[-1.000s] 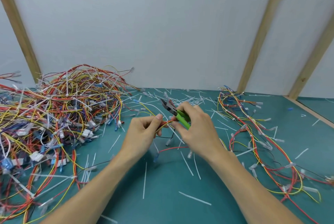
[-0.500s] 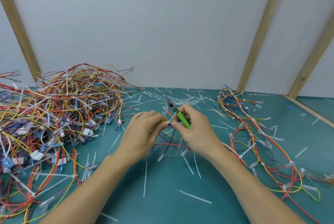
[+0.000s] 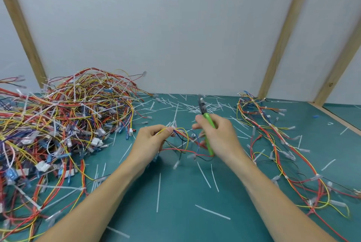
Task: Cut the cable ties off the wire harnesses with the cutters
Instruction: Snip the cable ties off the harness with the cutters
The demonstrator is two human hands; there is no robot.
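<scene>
The left hand (image 3: 151, 140) pinches one small wire harness (image 3: 183, 144) between thumb and fingers above the table (image 3: 175, 212). The right hand (image 3: 216, 136) grips one pair of green-handled cutters (image 3: 207, 122), tip up, just beside it. Two harness heaps flank them: a big pile (image 3: 64, 124) left, a looser one (image 3: 273, 140) right. Many cut ties (image 3: 158, 192) litter the teal table; a white wall (image 3: 175, 26) with three wooden battens stands behind.

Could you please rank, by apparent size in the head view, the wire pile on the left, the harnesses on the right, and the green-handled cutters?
1. wire pile
2. harnesses, more spread out
3. cutters, held by the right hand
</scene>
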